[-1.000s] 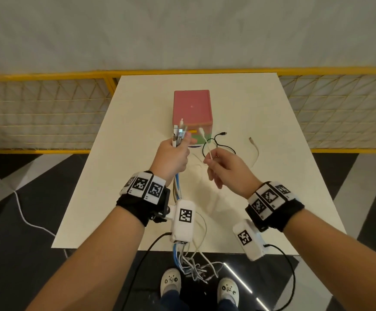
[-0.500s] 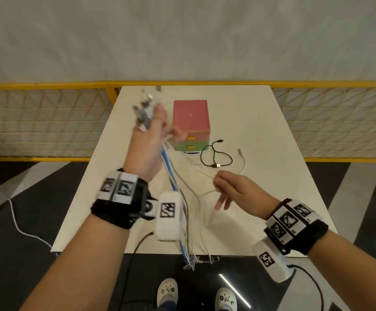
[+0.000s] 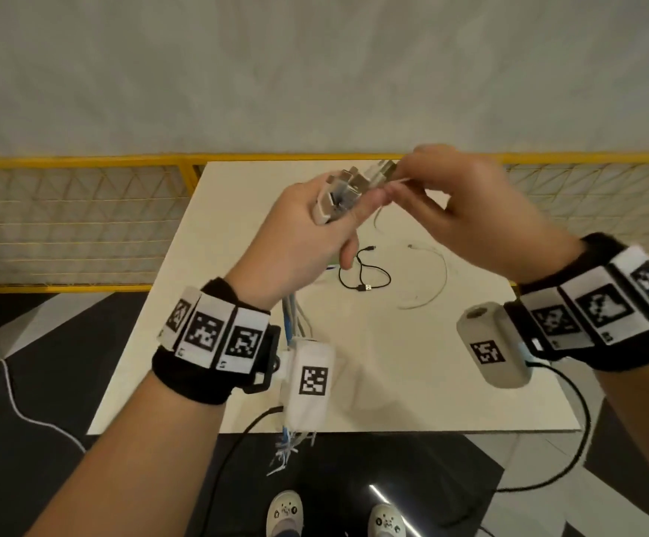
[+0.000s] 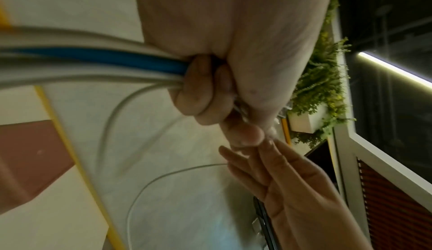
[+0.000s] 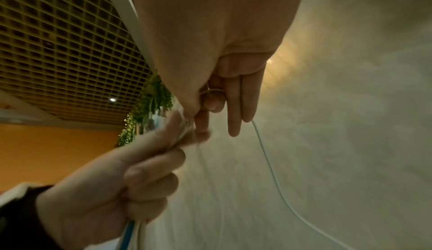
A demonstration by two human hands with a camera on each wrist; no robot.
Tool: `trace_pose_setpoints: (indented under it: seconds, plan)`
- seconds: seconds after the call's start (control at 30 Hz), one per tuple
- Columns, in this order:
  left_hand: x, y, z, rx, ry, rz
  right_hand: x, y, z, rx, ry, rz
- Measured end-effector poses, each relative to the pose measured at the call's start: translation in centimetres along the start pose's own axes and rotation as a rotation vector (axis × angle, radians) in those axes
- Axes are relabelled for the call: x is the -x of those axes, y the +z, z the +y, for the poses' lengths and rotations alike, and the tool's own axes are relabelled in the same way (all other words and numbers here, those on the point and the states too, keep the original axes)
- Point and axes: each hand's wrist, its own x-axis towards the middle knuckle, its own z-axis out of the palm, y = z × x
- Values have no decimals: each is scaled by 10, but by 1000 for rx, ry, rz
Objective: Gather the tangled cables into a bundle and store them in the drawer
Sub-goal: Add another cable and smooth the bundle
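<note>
My left hand (image 3: pixel 307 234) is raised over the table and grips a cable bundle (image 3: pixel 340 197) just below its plugs. White and blue cables (image 4: pixel 117 58) run out of the fist (image 4: pixel 210 87), and their loose ends (image 3: pixel 288 447) dangle past the table's front edge. My right hand (image 3: pixel 470 211) pinches the plug end of a thin white cable (image 3: pixel 384 174) and holds it against the bundle's plugs. That cable (image 5: pixel 268 161) trails down from the right hand (image 5: pixel 210 106). The pink drawer box (image 4: pixel 30 152) shows only in the left wrist view; my hands hide it in the head view.
A short black cable (image 3: pixel 365 273) and a loose white cable (image 3: pixel 431 277) lie on the white table (image 3: pixel 392 381) beneath my hands. A yellow mesh fence (image 3: pixel 75 219) runs behind the table. My shoes (image 3: pixel 286 513) stand on the dark floor at the front edge.
The left hand has carried the bundle right, toward the middle. The right hand has risen from above the table and brought a white cable end up to the bundle's plugs.
</note>
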Motion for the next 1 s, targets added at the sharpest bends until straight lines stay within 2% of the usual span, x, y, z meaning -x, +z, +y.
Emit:
trace_pose_setpoints:
  seconds: [0.07, 0.23, 0.3, 0.37, 0.5, 0.63, 0.77, 0.87, 1.0]
  plan:
    - [2, -3, 6, -61, 8, 71, 1, -12, -1, 56, 6, -21]
    - [8, -35, 13, 223, 7, 460, 27, -15, 43, 171, 271, -108]
    - [10, -45, 12, 286, 3, 541, 40, -12, 58, 240, 377, -156]
    - [12, -49, 9, 306, -7, 556, 47, -10, 63, 247, 491, -179]
    - [18, -48, 3, 260, -61, 531, 35, -17, 41, -182, 647, -40]
    - [20, -48, 0, 276, -105, 541, 7, -47, 8, -29, 501, 40]
    - [19, -49, -1, 296, -121, 544, -13, -76, -26, 32, 354, 57]
    - [19, -48, -3, 288, -127, 530, -17, -83, -41, 2, 337, -39]
    - [23, -44, -10, 251, -145, 492, 5, -41, -35, -49, 472, -308]
